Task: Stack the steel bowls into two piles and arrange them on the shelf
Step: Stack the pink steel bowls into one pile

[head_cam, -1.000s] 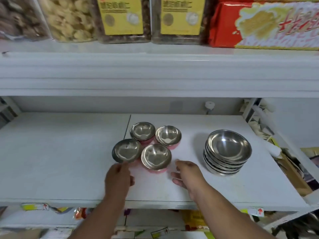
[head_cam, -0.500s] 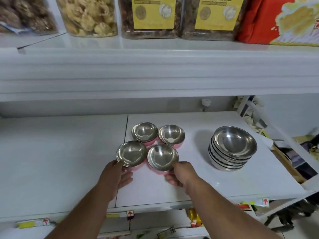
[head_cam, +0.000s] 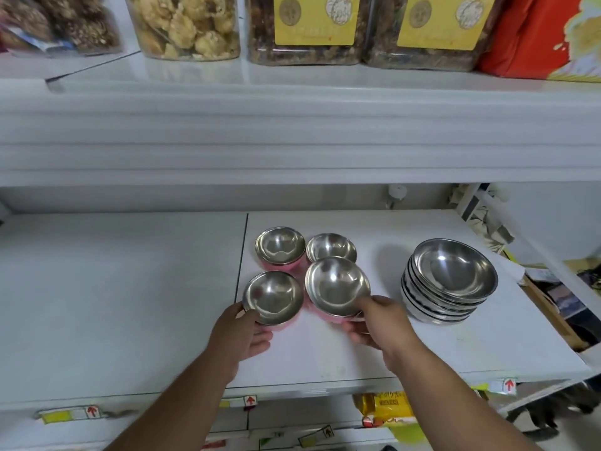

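Several small steel bowls with pink outsides sit in a cluster on the white shelf (head_cam: 130, 304). My left hand (head_cam: 239, 333) grips the near edge of the front left bowl (head_cam: 273, 296). My right hand (head_cam: 380, 323) holds the front right bowl (head_cam: 336, 286), which is tilted and raised a little off the shelf. Behind them stand the back left bowl (head_cam: 280, 246) and the back right bowl (head_cam: 331, 248). To the right is a stack of larger steel bowls (head_cam: 450, 281).
The upper shelf (head_cam: 292, 131) overhangs the work area, carrying jars of dried food (head_cam: 187, 26) and a red package (head_cam: 540, 34). Cardboard and clutter (head_cam: 553, 304) lie past the shelf's right end. Packaged goods (head_cam: 387, 408) show on the shelf below.
Both hands moved forward from the bare shelf onto the two front bowls. The right hand took hold of the front right bowl and tipped it up.
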